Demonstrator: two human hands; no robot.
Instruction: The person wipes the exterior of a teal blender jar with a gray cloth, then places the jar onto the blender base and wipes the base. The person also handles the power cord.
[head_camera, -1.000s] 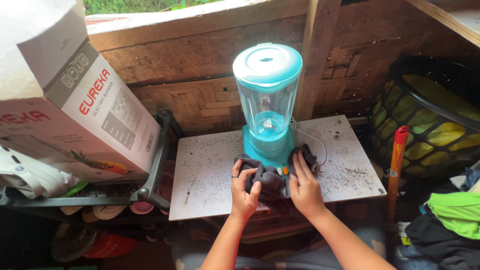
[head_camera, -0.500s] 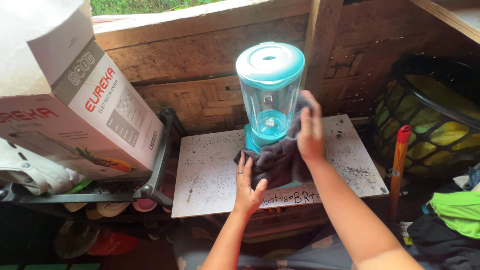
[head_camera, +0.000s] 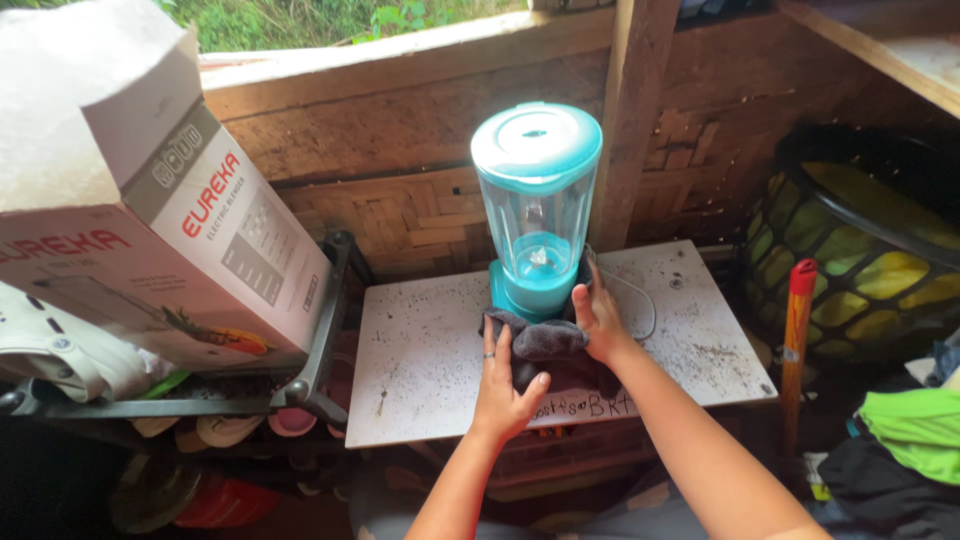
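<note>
1. Teal blender (head_camera: 537, 210) upright near the back edge of a white speckled board (head_camera: 420, 350), clear jar, lid on.
2. Dark grey cloth (head_camera: 548, 342) bunched against the blender's base, touching it.
3. Left hand (head_camera: 505, 385) flat on the near part of the cloth, fingers spread, ring on one finger.
4. Right hand (head_camera: 598, 318) pressed on the cloth's right side, just beside the base, fingertips at the blender.
5. Thin white cord (head_camera: 640, 305) looping on the board behind the right hand.
6. Large cardboard box (head_camera: 150, 210) on a dark metal rack (head_camera: 325, 330) to the left.
7. Black basket (head_camera: 860, 250) on the right, red-tipped stick (head_camera: 795, 330) leaning before it.
</note>
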